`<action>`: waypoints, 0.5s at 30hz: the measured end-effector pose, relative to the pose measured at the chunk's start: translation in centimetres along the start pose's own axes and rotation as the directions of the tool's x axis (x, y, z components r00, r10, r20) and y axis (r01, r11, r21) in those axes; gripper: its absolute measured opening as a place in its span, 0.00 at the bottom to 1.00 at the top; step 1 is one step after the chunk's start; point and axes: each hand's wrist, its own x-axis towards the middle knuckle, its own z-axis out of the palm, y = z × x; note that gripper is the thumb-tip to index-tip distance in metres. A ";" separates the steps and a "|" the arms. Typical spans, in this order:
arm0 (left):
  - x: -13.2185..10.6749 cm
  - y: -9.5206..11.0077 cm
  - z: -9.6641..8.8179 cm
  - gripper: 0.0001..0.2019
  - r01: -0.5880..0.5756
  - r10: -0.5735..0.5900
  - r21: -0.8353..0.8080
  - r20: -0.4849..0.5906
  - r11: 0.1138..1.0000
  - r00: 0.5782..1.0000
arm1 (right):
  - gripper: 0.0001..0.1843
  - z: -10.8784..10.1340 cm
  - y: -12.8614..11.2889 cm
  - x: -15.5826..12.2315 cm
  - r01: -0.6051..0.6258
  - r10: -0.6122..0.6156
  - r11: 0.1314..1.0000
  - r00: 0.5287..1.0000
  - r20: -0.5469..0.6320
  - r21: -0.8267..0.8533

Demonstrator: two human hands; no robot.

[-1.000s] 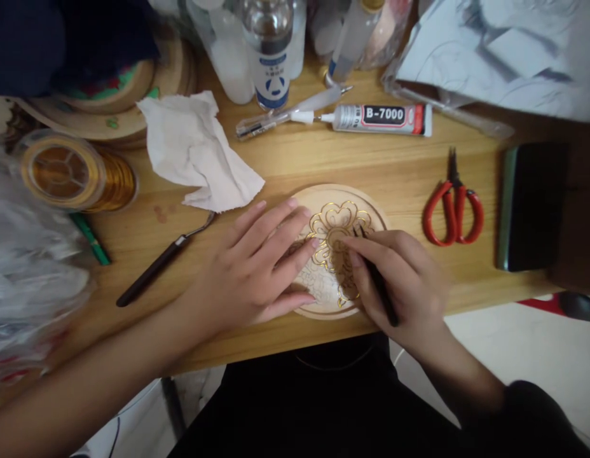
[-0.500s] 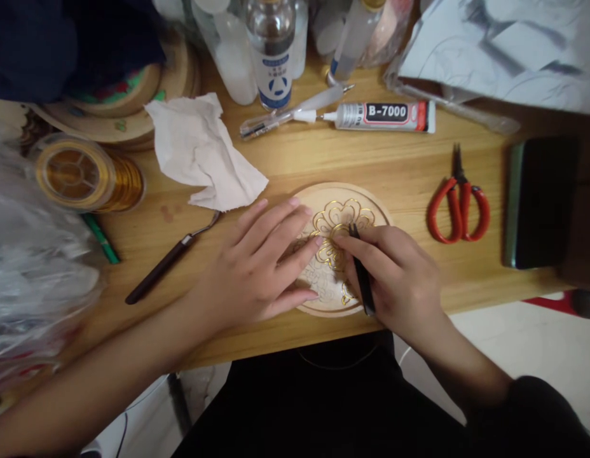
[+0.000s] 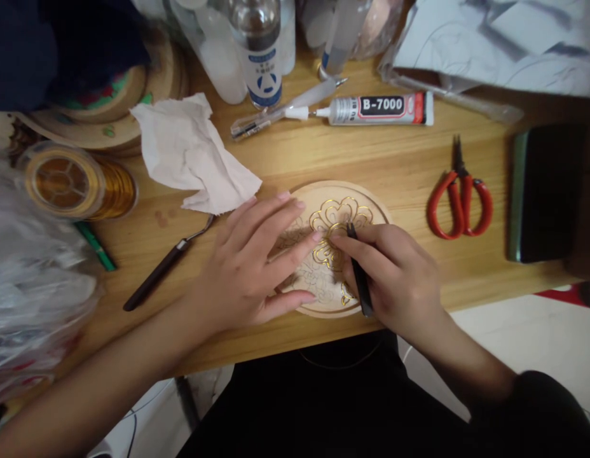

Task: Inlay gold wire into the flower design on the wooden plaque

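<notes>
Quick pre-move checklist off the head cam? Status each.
1. Tweezers held in right hand: ok.
2. Left hand spread over disc's left side: ok.
3. Tweezer tips touching gold wire: cannot tell, too small.
4. Whole pattern in view: not ok, hands cover part.
5. Pliers apart from right hand: ok.
6. Glue apart from disc: ok, lying beyond it.
</notes>
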 end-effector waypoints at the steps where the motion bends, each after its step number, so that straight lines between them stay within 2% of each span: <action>1: 0.0 0.0 0.1 0.27 -0.011 0.011 0.000 0.002 1.000 1.000 | 0.10 0.0 0.0 0.0 0.003 -0.003 1.000 1.000 -0.001 0.000; 9: 0.1 0.2 0.1 0.30 -0.030 0.028 0.035 0.052 0.999 0.998 | 0.10 0.2 0.0 0.0 0.020 -0.020 1.000 1.000 -0.018 -0.008; 15: 0.1 0.2 0.0 0.30 -0.020 0.017 0.027 0.088 0.999 0.996 | 0.10 0.1 0.1 -0.1 0.018 -0.018 1.000 1.000 0.015 -0.015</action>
